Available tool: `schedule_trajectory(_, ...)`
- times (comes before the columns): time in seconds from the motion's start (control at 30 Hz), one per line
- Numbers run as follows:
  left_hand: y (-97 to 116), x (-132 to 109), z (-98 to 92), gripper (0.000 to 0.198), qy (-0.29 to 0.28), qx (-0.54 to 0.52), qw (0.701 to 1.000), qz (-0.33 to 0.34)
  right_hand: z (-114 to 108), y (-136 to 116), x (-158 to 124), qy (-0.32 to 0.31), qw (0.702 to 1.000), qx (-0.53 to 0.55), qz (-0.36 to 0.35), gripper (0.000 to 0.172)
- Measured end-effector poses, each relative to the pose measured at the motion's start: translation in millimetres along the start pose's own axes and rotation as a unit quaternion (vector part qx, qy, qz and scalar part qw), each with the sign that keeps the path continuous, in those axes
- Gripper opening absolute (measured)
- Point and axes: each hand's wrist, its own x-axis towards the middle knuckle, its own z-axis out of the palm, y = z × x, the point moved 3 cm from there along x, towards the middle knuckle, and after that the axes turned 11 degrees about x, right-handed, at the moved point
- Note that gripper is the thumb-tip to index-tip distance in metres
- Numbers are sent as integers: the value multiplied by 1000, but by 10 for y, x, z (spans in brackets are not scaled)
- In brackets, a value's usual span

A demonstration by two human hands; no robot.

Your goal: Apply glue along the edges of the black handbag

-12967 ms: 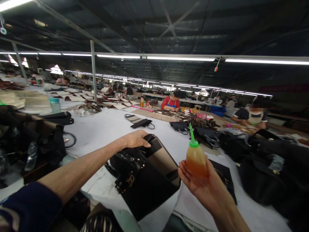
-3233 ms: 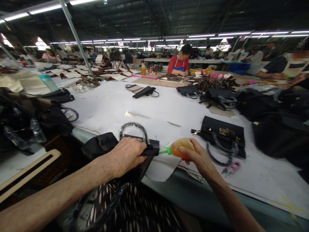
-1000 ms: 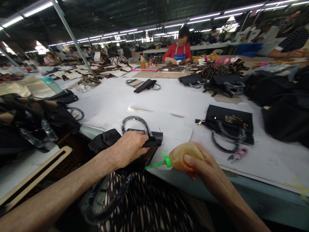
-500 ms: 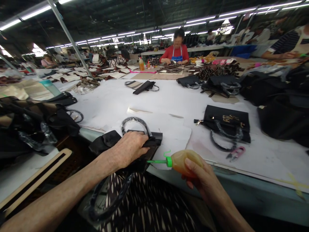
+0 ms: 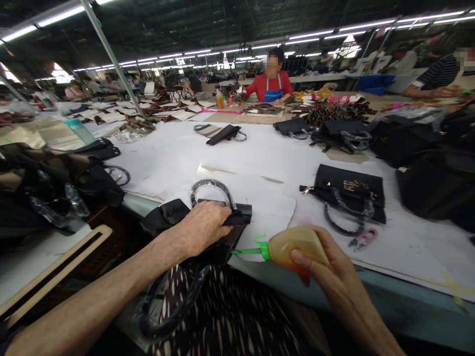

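A black bag piece [image 5: 243, 213] with plastic-wrapped loop handles lies at the table's front edge, partly over my lap. My left hand [image 5: 208, 225] is closed on its upper part, fingers hidden behind the edge. In my right hand [image 5: 315, 259] is a squeeze bottle [image 5: 293, 244] of amber liquid, tipped on its side. Its green nozzle points left, with the tip at the bag piece's right edge; whether they touch I cannot tell. To the right, a black bag with gold letters [image 5: 349, 190] lies flat beside pink-handled snips [image 5: 363, 240].
Black bags [image 5: 438, 183] are heaped at the right, others [image 5: 55, 183] at the left. A striped bag piece [image 5: 220, 132] lies farther back on the white table [image 5: 170, 153]. Across it sits a person in red [image 5: 272, 86]. A wooden frame [image 5: 59, 272] is at lower left.
The bottle in my right hand has shifted slightly right, and my grip on it looks a little different. The view has moved slightly. The person across has stretched one arm out to the side.
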Motion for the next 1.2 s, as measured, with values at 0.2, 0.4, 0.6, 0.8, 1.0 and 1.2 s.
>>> schedule_trajectory(0.2, -10, 0, 1, 13, 5, -9, 1000, 0, -23, -31, -29, 41, 998, -47, -23, 44)
schedule_trajectory(0.4, -11, -5, -51, 12, -6, -20, 1000, -9, -3, -39, 12, 45, 998, -35, -29, 41)
schedule_trajectory(0.6, -16, -17, -50, 12, -5, -21, 1000, -8, -21, 14, 86, 44, 996, -65, -32, 45)
schedule_trajectory(0.8, -20, -6, -53, 11, -8, -20, 1000, -21, -35, 60, 196, 46, 985, -149, -75, 47)
schedule_trajectory(1.0, -52, 19, -78, 12, -2, -41, 999, -28, -7, 136, 318, 81, 955, -247, -142, 48)
schedule_trajectory(1.2, -186, 62, -134, 14, 16, -104, 993, -62, 33, 236, 461, 31, 899, -302, -315, 33)
